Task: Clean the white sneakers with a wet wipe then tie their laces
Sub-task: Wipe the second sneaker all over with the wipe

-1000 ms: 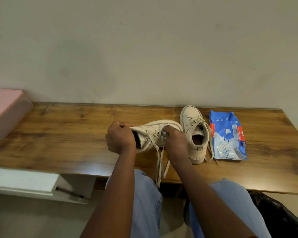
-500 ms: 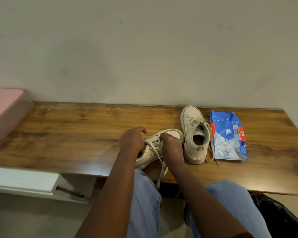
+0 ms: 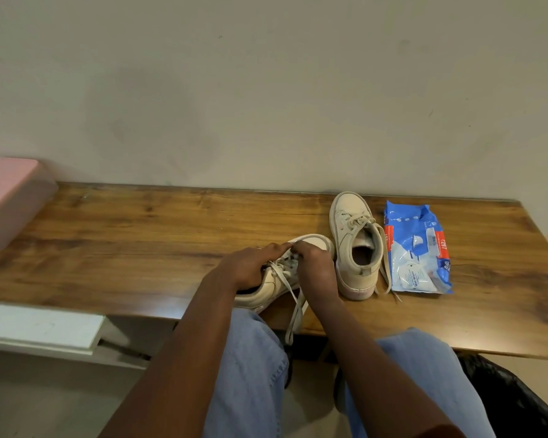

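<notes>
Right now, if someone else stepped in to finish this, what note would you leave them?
Hands: left grip and right grip both pinch the laces atop the near sneaker, at the front edge of the table.
Things: far sneaker stands upright beside it, lace ends trailing; wipe pack lies to its right.
Done: no wipe is out, so cleaning looks finished.
Left: tie both sneakers.

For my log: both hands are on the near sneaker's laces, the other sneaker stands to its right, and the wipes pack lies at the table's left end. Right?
No. The head view shows the wipes pack right of the other sneaker, not at the left end of the table. Left hand and right hand work the laces of the near sneaker.
</notes>
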